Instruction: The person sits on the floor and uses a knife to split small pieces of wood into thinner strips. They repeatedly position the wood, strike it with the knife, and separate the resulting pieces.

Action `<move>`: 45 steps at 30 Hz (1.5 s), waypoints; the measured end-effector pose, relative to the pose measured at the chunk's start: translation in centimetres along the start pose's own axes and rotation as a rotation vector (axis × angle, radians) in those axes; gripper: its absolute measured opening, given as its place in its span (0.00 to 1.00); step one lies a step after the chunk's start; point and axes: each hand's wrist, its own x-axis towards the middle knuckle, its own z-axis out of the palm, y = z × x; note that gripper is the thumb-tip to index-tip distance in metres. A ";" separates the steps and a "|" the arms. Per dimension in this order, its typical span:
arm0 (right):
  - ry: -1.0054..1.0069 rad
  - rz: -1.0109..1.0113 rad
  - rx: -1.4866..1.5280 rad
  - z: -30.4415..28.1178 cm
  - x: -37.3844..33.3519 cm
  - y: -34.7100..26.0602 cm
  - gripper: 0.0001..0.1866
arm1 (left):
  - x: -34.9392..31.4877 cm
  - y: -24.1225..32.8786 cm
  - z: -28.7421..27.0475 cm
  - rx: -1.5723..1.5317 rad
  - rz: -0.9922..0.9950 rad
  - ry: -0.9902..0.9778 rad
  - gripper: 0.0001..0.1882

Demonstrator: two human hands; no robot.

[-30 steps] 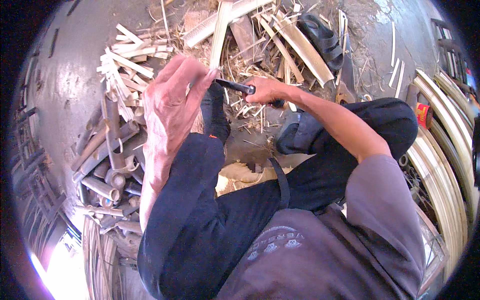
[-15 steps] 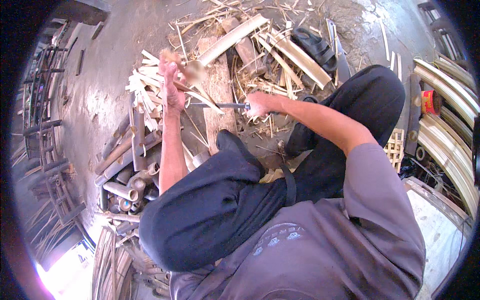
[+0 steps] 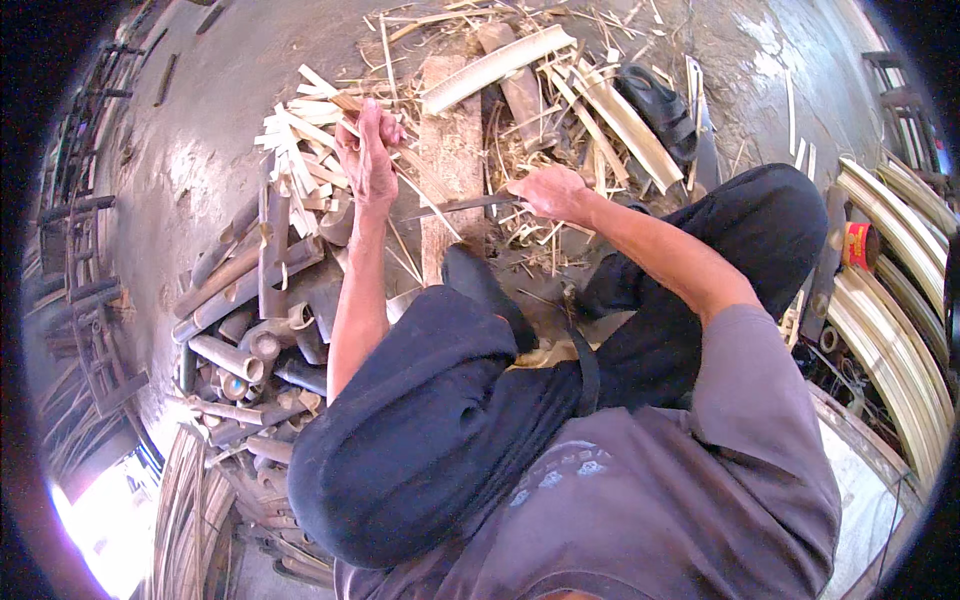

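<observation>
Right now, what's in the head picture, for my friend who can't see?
Someone's right hand holds a knife near a thin strip in the left hand. Pale split scraps and hollow tubes lie piled to the left.

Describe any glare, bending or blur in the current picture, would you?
In the head view, a patch at lower left is blown out white with a purple fringe; the floor glares at upper right; the pale lengths bow along the right rim, probably partly lens distortion; the blade in the right hand looks slightly soft.
</observation>
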 end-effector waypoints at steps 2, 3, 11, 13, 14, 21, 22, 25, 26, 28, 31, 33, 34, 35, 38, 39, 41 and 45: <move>0.127 -0.088 0.099 0.5 0.0 0.1 0.11 | 1.0 1.8 -1.8 0.293 0.199 0.036 0.14; 0.087 -0.088 0.138 1.1 0.2 -0.3 0.11 | 2.2 3.2 -4.2 0.424 0.333 0.149 0.14; 0.159 0.233 0.705 2.2 -1.7 -4.0 0.33 | -0.4 19.4 -10.5 0.277 0.600 0.681 0.26; 0.201 0.240 0.774 -0.6 -1.8 -6.1 0.37 | -3.4 15.8 -10.6 0.222 0.514 0.646 0.27; 0.238 0.233 0.735 -2.5 -1.9 -6.9 0.36 | -4.7 13.1 -9.9 0.175 0.448 0.631 0.28; 0.226 0.283 0.681 -0.8 -3.9 -8.7 0.31 | -9.9 1.4 -4.7 0.281 0.240 0.780 0.27; 0.200 0.299 0.723 -0.7 -4.1 -9.1 0.30 | -10.4 1.5 -5.2 0.451 0.189 0.742 0.26; 0.160 0.306 0.826 -0.3 -3.8 -10.7 0.25 | -11.1 3.0 -6.1 1.110 0.077 0.650 0.24; 0.130 0.251 0.827 -1.0 -3.2 -12.0 0.24 | -10.9 3.8 -5.1 1.139 0.044 0.649 0.24; 0.072 0.142 0.824 -2.3 -2.4 -14.2 0.23 | -11.1 4.7 -2.9 1.192 -0.021 0.647 0.24; 0.050 0.086 0.931 -1.8 -2.1 -14.6 0.25 | -11.2 3.5 -3.4 0.899 -0.078 0.704 0.26; 0.134 0.265 0.931 3.3 -0.8 -11.3 0.26 | -10.9 3.0 -3.0 0.758 -0.034 0.696 0.27; 0.091 0.416 0.898 3.3 -0.2 -10.0 0.26 | -10.7 3.0 -2.8 0.744 -0.041 0.709 0.27; 0.095 0.396 0.900 3.7 0.0 -9.7 0.26 | -10.6 2.9 -2.5 0.729 -0.048 0.721 0.27; 0.178 0.245 0.920 1.2 -0.8 -11.1 0.27 | -10.5 3.0 -2.4 0.800 -0.030 0.681 0.27; 0.176 0.171 0.907 1.9 -1.1 -11.6 0.26 | -10.7 2.9 -2.8 0.769 -0.017 0.677 0.28; 0.164 0.248 0.896 3.5 -1.1 -10.7 0.24 | -10.2 2.9 -2.4 0.760 -0.065 0.687 0.28; 0.188 0.357 0.883 4.5 -0.1 -9.0 0.25 | -10.7 2.4 -2.7 0.699 -0.042 0.718 0.27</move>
